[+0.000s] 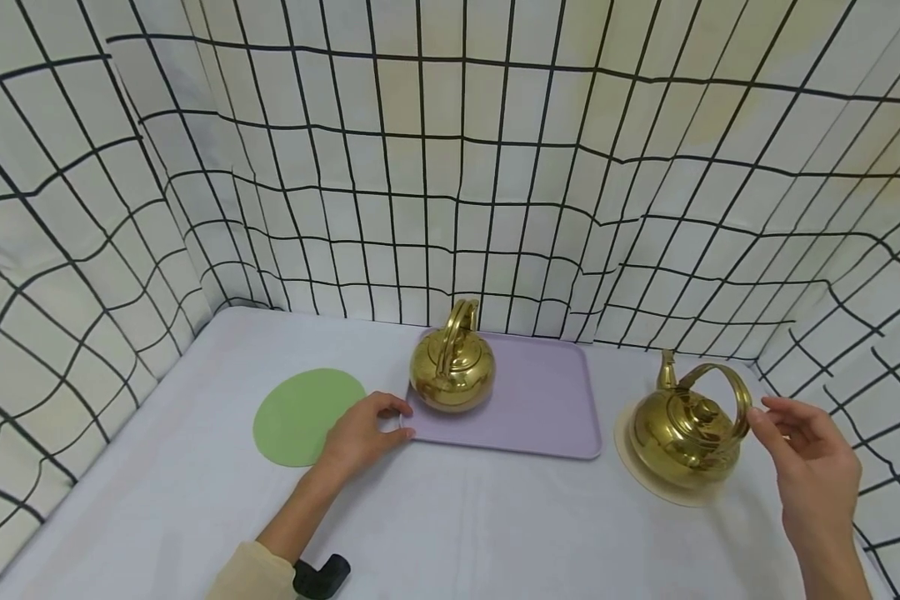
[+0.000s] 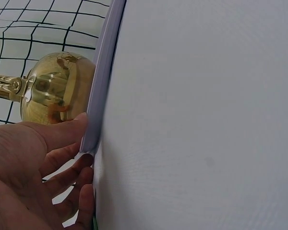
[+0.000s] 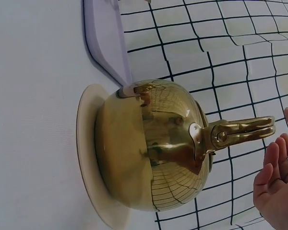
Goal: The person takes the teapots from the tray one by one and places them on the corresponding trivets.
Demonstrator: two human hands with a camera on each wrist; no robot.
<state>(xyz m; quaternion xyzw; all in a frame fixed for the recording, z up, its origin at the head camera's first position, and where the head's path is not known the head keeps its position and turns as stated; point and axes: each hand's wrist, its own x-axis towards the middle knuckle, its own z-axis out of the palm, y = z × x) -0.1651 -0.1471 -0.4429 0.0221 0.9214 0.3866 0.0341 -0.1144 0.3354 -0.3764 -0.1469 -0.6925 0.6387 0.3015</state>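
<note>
A gold-coloured metal kettle (image 1: 452, 371) stands on the left end of a pale purple tray (image 1: 543, 400). At the tray's near left corner, my left hand (image 1: 363, 433) holds the rim between thumb and fingers. That kettle (image 2: 60, 88) shows just beyond the thumb in the left wrist view. Farther right, a second gold kettle (image 1: 686, 433) sits upright on a round cream mat (image 1: 645, 479), its spout pointing away from me. Beside its arched handle (image 3: 247, 129) is my right hand (image 3: 278, 187), loosely bent and holding nothing; a small gap separates the fingertips from the handle.
A green round mat (image 1: 303, 417) lies on the white tabletop (image 1: 465, 525), left of the tray. A white partition with a black grid (image 1: 420, 200) encloses the back and both sides. A black strap piece (image 1: 322, 577) shows at my left wrist.
</note>
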